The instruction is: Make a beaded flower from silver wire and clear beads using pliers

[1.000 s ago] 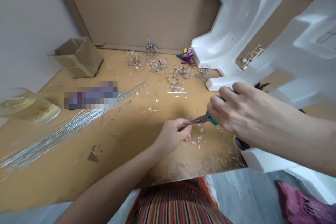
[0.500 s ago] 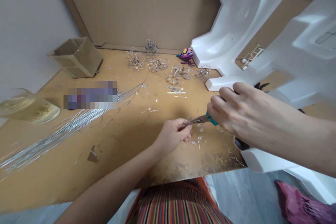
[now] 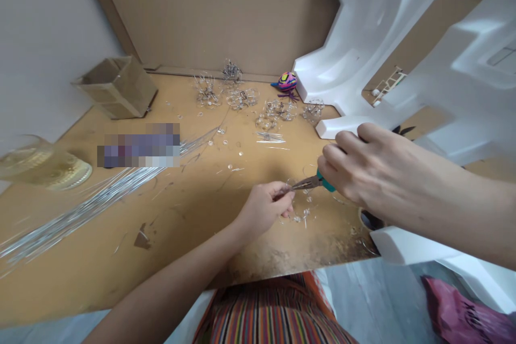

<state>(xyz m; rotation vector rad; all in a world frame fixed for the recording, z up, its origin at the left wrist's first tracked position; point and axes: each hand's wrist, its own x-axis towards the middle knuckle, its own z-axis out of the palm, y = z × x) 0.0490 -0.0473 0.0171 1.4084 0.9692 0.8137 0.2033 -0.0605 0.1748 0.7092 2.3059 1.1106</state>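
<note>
Needle-nose pliers [image 3: 308,183] with teal grips are in my right hand [image 3: 350,164], its fingers wrapped round the handles. Their jaws meet a thin wire piece with clear beads [image 3: 298,219], which my left hand [image 3: 270,201] pinches between thumb and fingers. Part of that beaded wire hangs below my left fingertips; the rest is hidden by the fingers. Beyond my hands lies a small pile of short straight wires [image 3: 270,137]. Several curled bead-and-wire pieces [image 3: 278,110] rest farther back on the table.
A bundle of long silver wires [image 3: 92,204] crosses the left of the wooden table [image 3: 193,209], near a blurred-out object [image 3: 139,148]. A glass of yellowish liquid [image 3: 48,164], a cardboard box [image 3: 119,88] and a colourful bird figure [image 3: 287,81] stand around. White moulded plastic [image 3: 334,80] borders the right.
Almost nothing differs. Both hands, the pliers and the beaded wire keep nearly the same place, with only a tiny shift of the view.
</note>
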